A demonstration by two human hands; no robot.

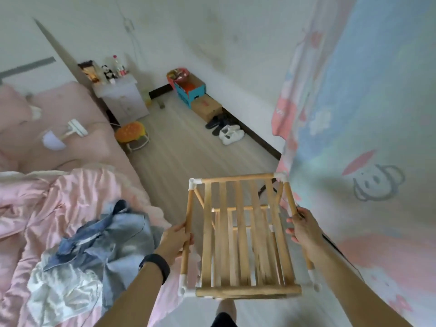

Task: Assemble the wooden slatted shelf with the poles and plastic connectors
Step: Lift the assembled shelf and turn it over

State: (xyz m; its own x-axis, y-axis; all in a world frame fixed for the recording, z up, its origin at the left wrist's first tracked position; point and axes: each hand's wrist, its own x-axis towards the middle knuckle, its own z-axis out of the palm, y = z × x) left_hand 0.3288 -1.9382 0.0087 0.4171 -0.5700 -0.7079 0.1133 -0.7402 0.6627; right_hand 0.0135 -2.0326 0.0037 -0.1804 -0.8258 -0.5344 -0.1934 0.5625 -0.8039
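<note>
A wooden slatted shelf [243, 234] is held up above the floor, its top tier of several slats facing me and a lower tier visible through the gaps. White plastic connectors [194, 184] join the corner poles. My left hand [175, 241] grips the left side pole [187, 223]. My right hand [304, 228] holds the right side pole [291, 201], fingers wrapped around it. A black band sits on my left wrist.
A bed with pink bedding [47, 208] and blue-grey clothes [106, 237] fills the left. A patterned curtain [365, 138] hangs at the right. Farther off stand an orange stool [132, 134], a white nightstand [122, 97], cardboard boxes [195, 95] and shoes [227, 131] on the wooden floor.
</note>
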